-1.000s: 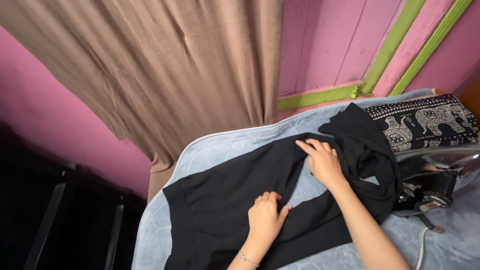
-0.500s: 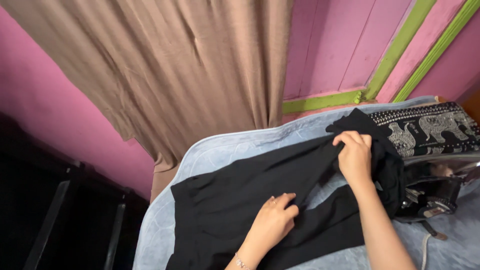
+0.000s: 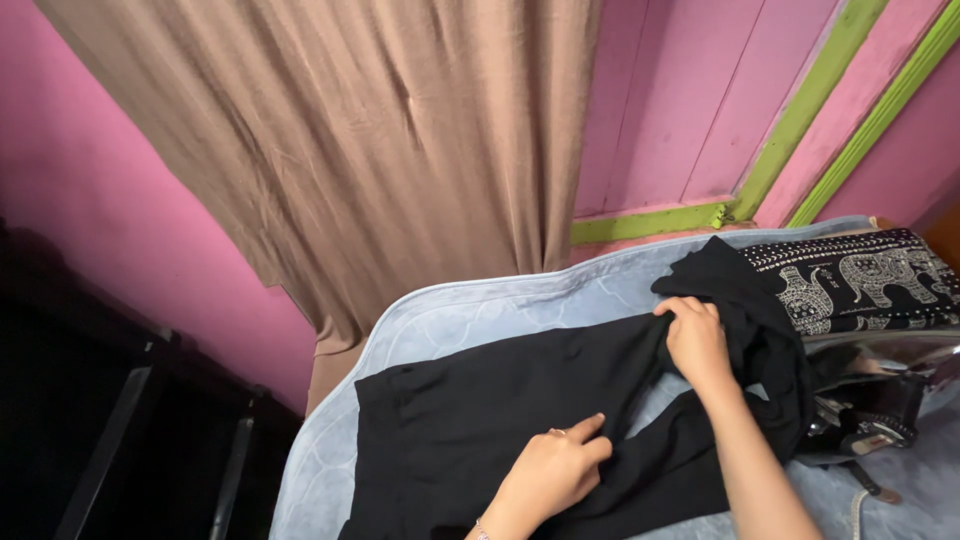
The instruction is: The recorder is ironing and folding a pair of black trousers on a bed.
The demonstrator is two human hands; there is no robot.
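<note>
A pair of black trousers (image 3: pixel 480 420) lies spread on a pale blue padded board (image 3: pixel 460 305). My left hand (image 3: pixel 555 472) presses on the cloth near the crotch, thumb and forefinger pinching a fold. My right hand (image 3: pixel 695 340) is closed on the far leg's fabric, where the cloth bunches up into a heap (image 3: pixel 760 330) at the right.
A black cloth with white elephant print (image 3: pixel 860 280) lies at the far right. A dark iron with a shiny plate (image 3: pixel 870 400) sits beside the heap, its cord (image 3: pixel 856 505) trailing down. A brown curtain (image 3: pixel 350 150) hangs behind against pink walls.
My right hand moved from the middle of the trousers to the bunched leg at the right and gripped it. My left hand shifted slightly right and pinched the cloth.
</note>
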